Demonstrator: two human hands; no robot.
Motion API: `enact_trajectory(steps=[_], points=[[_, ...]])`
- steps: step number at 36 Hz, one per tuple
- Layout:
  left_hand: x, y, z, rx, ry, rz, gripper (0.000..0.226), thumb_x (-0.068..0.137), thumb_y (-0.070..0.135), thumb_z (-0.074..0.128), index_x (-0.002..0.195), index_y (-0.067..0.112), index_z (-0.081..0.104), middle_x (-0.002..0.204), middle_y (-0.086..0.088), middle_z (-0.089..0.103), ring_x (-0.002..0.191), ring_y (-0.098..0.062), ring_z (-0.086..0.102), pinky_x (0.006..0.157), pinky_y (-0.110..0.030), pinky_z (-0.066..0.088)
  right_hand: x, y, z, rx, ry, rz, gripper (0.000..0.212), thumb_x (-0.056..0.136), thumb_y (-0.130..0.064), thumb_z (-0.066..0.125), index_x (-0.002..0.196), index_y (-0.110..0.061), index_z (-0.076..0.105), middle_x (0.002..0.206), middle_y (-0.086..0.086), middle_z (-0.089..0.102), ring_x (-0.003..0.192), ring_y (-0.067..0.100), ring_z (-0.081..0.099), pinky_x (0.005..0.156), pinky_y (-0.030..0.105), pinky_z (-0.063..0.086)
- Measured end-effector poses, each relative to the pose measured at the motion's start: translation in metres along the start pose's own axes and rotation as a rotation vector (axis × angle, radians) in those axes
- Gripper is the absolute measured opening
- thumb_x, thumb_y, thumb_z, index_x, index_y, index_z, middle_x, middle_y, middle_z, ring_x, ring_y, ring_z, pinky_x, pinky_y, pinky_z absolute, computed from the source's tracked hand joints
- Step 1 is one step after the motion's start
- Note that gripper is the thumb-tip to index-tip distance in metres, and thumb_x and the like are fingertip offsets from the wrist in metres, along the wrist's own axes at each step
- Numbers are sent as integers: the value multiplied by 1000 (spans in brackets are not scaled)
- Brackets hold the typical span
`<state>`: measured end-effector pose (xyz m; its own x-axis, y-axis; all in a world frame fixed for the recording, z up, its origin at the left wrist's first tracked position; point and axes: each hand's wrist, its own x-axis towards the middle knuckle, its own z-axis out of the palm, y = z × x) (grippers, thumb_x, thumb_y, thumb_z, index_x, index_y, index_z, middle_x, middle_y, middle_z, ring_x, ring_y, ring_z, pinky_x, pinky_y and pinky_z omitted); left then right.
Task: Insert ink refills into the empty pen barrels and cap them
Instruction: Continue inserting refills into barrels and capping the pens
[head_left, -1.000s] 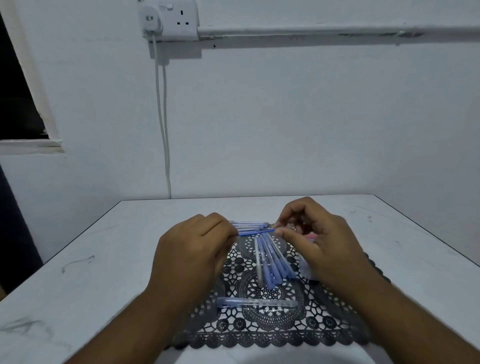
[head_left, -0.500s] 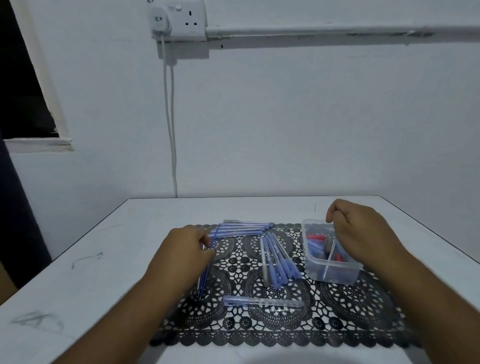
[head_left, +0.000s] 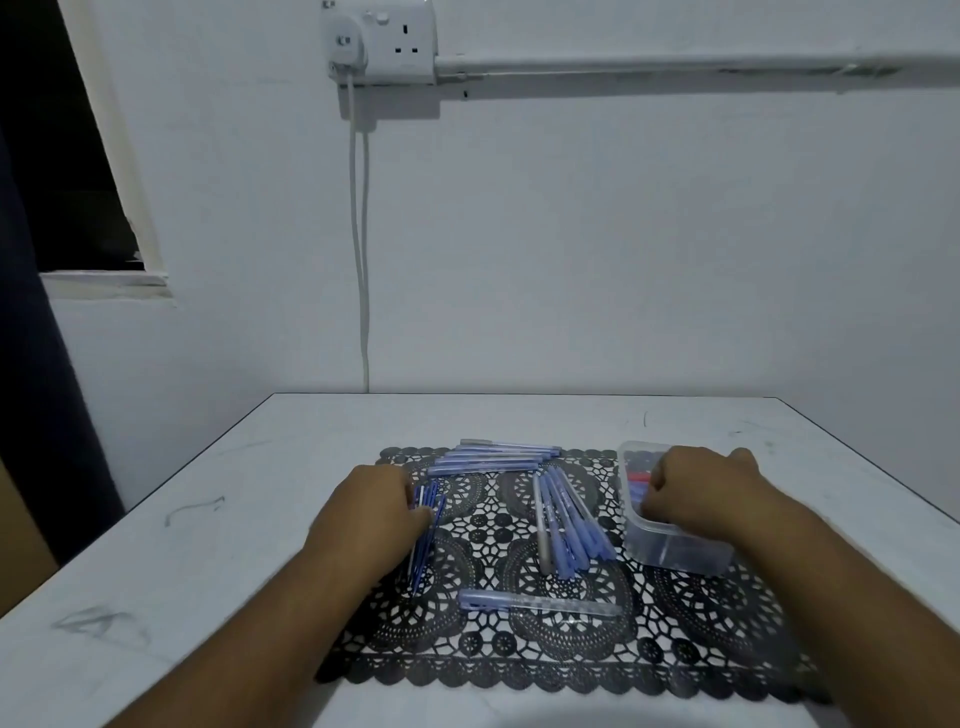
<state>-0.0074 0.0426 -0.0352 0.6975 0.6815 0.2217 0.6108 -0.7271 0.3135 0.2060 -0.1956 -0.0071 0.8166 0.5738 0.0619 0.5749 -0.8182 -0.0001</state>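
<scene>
My left hand (head_left: 374, 512) lies on the left of the black lace mat (head_left: 519, 667), its fingertips closed on a bundle of thin blue ink refills (head_left: 428, 535). My right hand (head_left: 696, 493) reaches into a clear plastic tub (head_left: 675, 553) holding red and blue caps (head_left: 638, 477); its curled fingers hide what they touch. A fan of several blue pen barrels (head_left: 566, 525) lies mid-mat. Several pens (head_left: 498, 457) are stacked crosswise at the mat's far edge. One clear pen (head_left: 540, 603) lies alone near the front.
The mat sits on a white table (head_left: 208, 571) that ends at a white wall. A socket with a hanging cable (head_left: 361, 234) is on the wall above. A dark window opening is at the far left.
My hands, together over the far pens a second ago, have parted. The left went down to the refills. The right swung right into the tub and dipped lower.
</scene>
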Motion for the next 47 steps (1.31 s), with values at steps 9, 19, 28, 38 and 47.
enact_trajectory(steps=[9, 19, 28, 38, 47], points=[[-32, 28, -18, -126, -201, 533, 25, 91, 58, 67, 109, 40, 67, 95, 23, 60, 89, 8, 55, 81, -23, 51, 1, 11, 1, 103, -10, -49, 19, 87, -34, 63, 71, -23, 64, 71, -11, 62, 76, 12, 58, 85, 38, 30], [-34, 33, -5, 41, -279, 759, 28, 92, 55, 63, 114, 38, 63, 106, 20, 59, 95, 7, 51, 77, -16, 43, -1, 9, -6, -146, 92, 85, 39, 85, -63, 66, 79, -25, 62, 77, -12, 62, 83, 15, 61, 98, 46, 27], [-37, 37, -2, 17, -293, 754, 21, 91, 51, 65, 105, 36, 63, 97, 18, 61, 90, 2, 55, 75, -18, 44, -5, -1, -7, -212, -4, 102, 25, 93, -47, 56, 80, -27, 55, 79, -13, 59, 86, 16, 59, 112, 50, 21], [-40, 40, -5, 21, -300, 732, 20, 91, 50, 65, 104, 34, 63, 96, 17, 64, 90, 1, 57, 78, -24, 50, -8, -1, -8, -103, 55, 139, 24, 87, -46, 63, 77, -26, 56, 76, -12, 63, 74, 12, 58, 110, 49, 22], [-40, 39, -6, 28, -300, 749, 9, 93, 39, 61, 100, 33, 63, 98, 17, 60, 92, 2, 54, 74, -13, 43, -7, 3, -9, 23, 183, 190, 15, 88, -37, 60, 81, -25, 67, 75, -11, 68, 79, 14, 63, 92, 43, 28]])
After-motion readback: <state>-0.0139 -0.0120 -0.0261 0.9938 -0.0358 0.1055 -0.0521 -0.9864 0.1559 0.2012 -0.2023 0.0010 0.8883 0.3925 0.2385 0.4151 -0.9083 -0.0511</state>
